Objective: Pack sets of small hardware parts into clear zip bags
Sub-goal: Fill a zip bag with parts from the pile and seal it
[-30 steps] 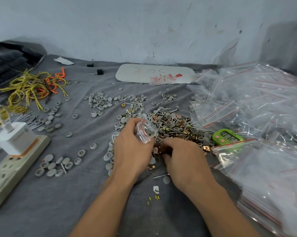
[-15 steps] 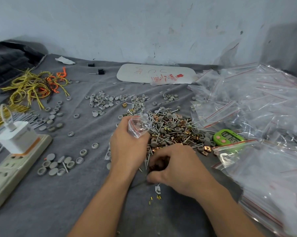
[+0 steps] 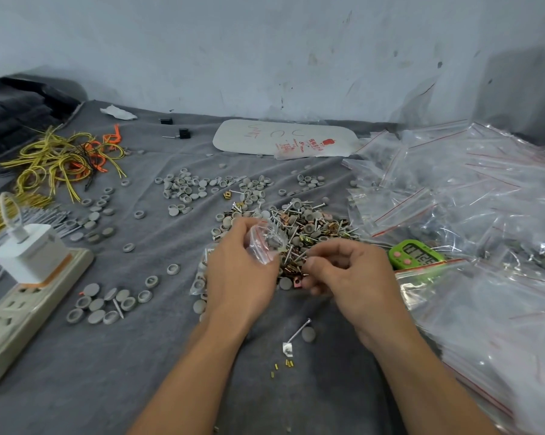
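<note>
My left hand (image 3: 238,271) grips a small clear zip bag (image 3: 266,243) with a red seal line, its mouth turned right; a few screws and a grey cap show inside it. My right hand (image 3: 346,274) hovers just right of the bag with curled fingers, pinching small parts that I cannot make out. Behind both hands lies a mixed pile of hardware (image 3: 299,227): screws, grey round caps and copper clips. One loose screw (image 3: 299,330) and a grey cap (image 3: 308,334) lie on the grey cloth below my hands.
A heap of clear zip bags (image 3: 472,221) fills the right side, with a green timer (image 3: 417,255) at its edge. Grey caps (image 3: 186,189) are scattered at centre left. A power strip with a charger (image 3: 29,277) and yellow wires (image 3: 57,161) sit at the left.
My right hand has lifted from the cloth in front of the pile and moved up to the bag's mouth. My left hand has tilted the bag toward it.
</note>
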